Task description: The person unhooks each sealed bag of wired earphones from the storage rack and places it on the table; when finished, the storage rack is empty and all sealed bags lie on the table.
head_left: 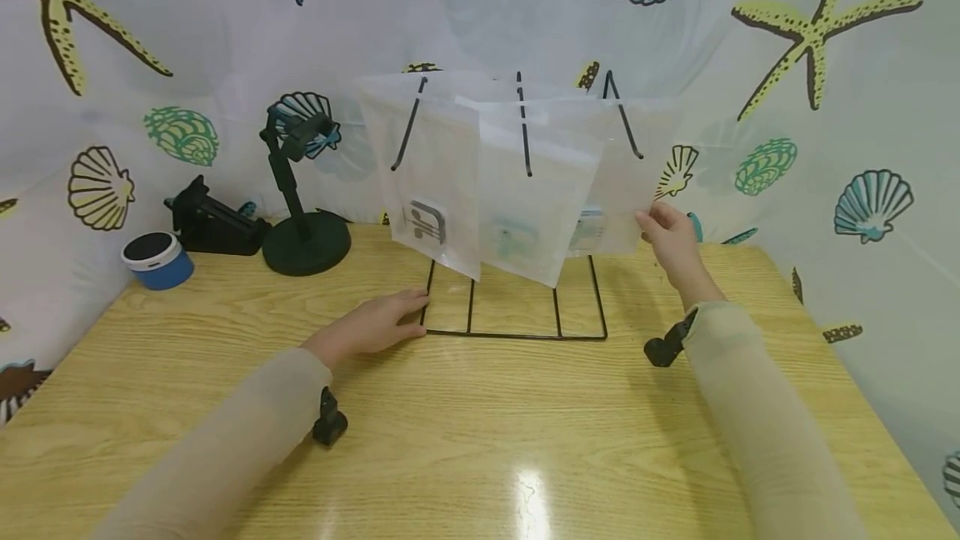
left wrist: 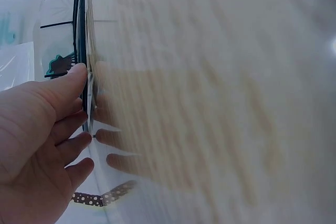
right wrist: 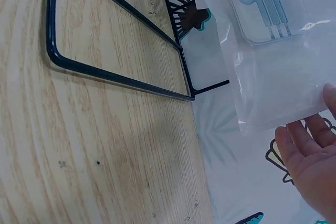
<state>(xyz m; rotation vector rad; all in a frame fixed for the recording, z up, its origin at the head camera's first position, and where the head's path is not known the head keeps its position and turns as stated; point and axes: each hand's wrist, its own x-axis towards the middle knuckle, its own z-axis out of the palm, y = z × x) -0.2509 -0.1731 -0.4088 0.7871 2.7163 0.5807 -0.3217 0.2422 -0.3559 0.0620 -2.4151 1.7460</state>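
A black wire display rack (head_left: 514, 337) stands on the table, with pale translucent bags hanging from its prongs. My left hand (head_left: 372, 323) lies at the left side of the rack's base, fingertips and thumb touching the wire, as the left wrist view (left wrist: 85, 51) also shows. My right hand (head_left: 672, 247) pinches the lower right edge of the right bag (head_left: 618, 198). Through that bag, in the right wrist view, white earphones (right wrist: 268, 6) show in a clear case. The middle bag (head_left: 525, 215) and the left bag (head_left: 431, 148) each hold a small item; the middle one is blurred.
Behind the rack hangs a white cloth (head_left: 495, 7) printed with shells and starfish. To the left stand a dark green round-based stand (head_left: 306, 244), a black holder (head_left: 213, 219) and a blue cylinder (head_left: 160, 263) with a black top. Light glares off the wooden table (head_left: 480, 432).
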